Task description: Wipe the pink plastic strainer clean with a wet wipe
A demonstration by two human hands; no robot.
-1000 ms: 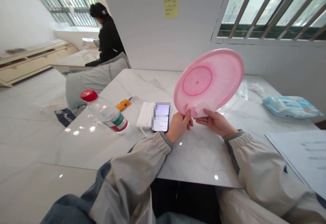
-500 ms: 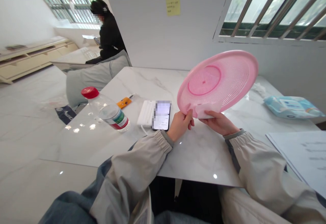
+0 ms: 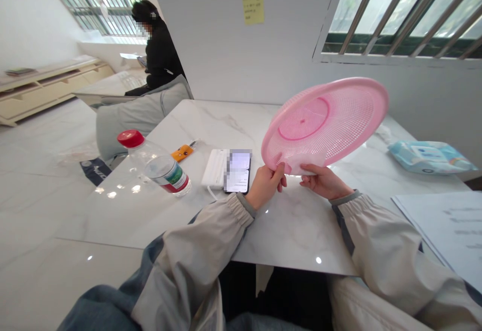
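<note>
Item: pink plastic basket [image 3: 326,120], held tilted above the surface [image 3: 301,233], its far rim swung rightward since a second ago, so a different stretch of rim now meets the wipe. My left hand [image 3: 265,186]: grasping the rim. My right hand [image 3: 324,182]: holding a white wipe [image 3: 307,162] against it. Also on the surface: bottle [image 3: 160,168], phone [image 3: 238,173], wipes pack [image 3: 427,157].

From where I stand, the camera rides on the person's head, facing forward and tilted down. The left hand [image 3: 266,186] and right hand [image 3: 326,182] sit close below it — fingers [image 3: 277,171] just right of frame centre — with the far wall [image 3: 233,54] well beyond them.
</note>
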